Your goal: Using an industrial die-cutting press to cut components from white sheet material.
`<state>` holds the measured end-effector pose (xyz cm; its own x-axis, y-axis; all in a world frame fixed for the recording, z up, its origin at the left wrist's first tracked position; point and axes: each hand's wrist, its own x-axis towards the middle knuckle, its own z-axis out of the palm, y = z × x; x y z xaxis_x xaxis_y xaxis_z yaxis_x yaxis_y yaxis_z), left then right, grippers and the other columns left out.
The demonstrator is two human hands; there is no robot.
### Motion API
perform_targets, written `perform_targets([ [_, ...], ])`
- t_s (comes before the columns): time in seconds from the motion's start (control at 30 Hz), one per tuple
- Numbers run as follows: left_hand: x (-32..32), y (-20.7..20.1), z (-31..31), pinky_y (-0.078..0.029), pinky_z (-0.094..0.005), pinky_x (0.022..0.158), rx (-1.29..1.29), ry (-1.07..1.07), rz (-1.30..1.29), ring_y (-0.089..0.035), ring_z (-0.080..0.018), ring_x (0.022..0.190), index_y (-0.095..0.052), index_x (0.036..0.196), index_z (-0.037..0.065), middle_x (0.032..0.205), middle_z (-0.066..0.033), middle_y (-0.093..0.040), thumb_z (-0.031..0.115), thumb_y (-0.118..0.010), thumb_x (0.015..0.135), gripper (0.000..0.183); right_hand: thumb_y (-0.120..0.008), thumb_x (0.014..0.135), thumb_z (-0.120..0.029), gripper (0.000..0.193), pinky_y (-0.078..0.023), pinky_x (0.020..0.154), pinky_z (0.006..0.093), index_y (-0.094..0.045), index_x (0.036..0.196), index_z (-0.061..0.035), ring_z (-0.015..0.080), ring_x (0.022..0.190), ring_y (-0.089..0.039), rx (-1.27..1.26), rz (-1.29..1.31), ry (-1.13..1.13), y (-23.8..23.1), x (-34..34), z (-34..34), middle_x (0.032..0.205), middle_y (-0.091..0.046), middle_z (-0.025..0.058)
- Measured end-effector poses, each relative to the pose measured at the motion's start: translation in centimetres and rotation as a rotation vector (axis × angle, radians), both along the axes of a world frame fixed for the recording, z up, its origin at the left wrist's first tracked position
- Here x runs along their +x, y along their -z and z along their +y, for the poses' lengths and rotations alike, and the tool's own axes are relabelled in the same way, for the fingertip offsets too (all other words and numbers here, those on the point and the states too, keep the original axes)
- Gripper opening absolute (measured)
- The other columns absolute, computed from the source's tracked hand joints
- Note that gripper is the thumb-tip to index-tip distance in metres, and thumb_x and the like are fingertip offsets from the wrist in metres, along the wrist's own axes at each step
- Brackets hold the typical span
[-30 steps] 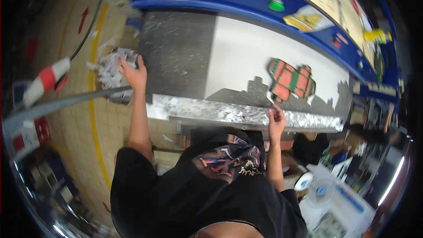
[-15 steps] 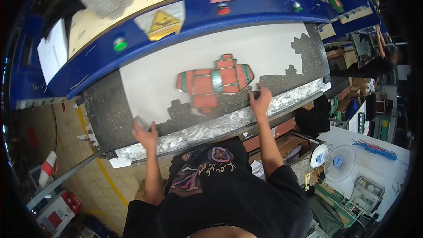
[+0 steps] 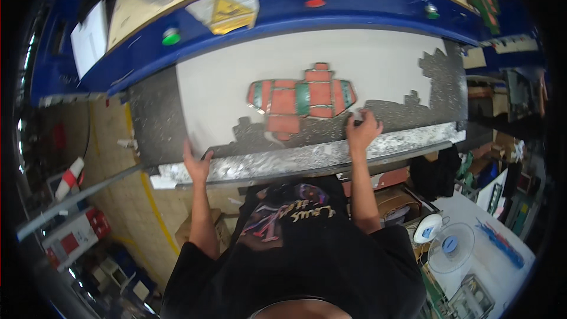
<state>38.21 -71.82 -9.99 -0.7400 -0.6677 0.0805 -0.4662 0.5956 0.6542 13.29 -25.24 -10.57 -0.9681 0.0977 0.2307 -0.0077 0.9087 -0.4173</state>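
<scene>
A cutting die (image 3: pixel 302 100) with orange-red and green pads and thin metal edges lies flat on a white sheet (image 3: pixel 221 77). Along its near and right sides the sheet has notched, stepped edges. My left hand (image 3: pixel 197 164) rests at the sheet's near left corner, thumb and fingers apart. Just off the die's near right end is my right hand (image 3: pixel 362 132), its fingers bent and parted from the thumb. Neither hand visibly grips anything, though blur hides the fingertips in part. Beneath the sheet is a dark, speckled bed (image 3: pixel 155 115).
A whitish, scuffed strip (image 3: pixel 277 160) runs along the bed's near edge. Behind stands a blue machine beam (image 3: pixel 266 12) with green buttons (image 3: pixel 170 36), a red button (image 3: pixel 315 0) and a yellow warning sign (image 3: pixel 232 14). A fan (image 3: pixel 450 245) stands at the lower right.
The whole view has turned and shifted slightly. My right hand's fingers look more bent; both hands stay near the same spots by the sheet and the die.
</scene>
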Motion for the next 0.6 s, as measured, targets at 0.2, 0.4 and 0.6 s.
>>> perform_targets([
  [0.2,0.7,-0.3,0.1,-0.054,-0.0405,0.091,0.096,-0.138,0.034,-0.068,-0.0336,0.106,-0.055,0.139,0.001,0.119,-0.022,-0.068,0.0,-0.086,0.072,0.073,-0.085,0.071,-0.032,0.08,-0.028,0.111,0.0617,-0.049,0.138,-0.0051,0.0409,0.126,-0.05,-0.136,0.002,-0.166,0.1,1.1,-0.5,0.132,-0.057,0.0216],
  [0.4,1.8,0.1,-0.1,-0.054,-0.0432,0.089,0.024,-0.096,0.07,-0.066,-0.04,0.102,-0.062,0.131,0.005,0.115,-0.023,-0.068,0.01,-0.083,0.077,0.058,-0.096,0.056,-0.04,0.112,-0.012,0.12,0.0647,-0.042,0.148,-0.0063,0.0408,0.136,-0.046,-0.238,-0.042,-0.252,-0.6,-0.5,-3.6,0.143,-0.052,0.0217],
  [0.6,1.0,-1.6,0.3,-0.042,-0.0484,0.103,-0.175,0.001,0.063,-0.055,-0.0389,0.12,-0.061,0.13,0.007,0.128,-0.018,-0.062,0.018,-0.086,0.073,0.064,-0.1,0.051,-0.028,0.107,-0.043,0.108,0.0465,-0.05,0.143,-0.0048,0.0371,0.121,-0.056,-0.352,0.008,-0.297,-1.1,-0.4,-7.8,0.131,-0.06,0.0166],
])
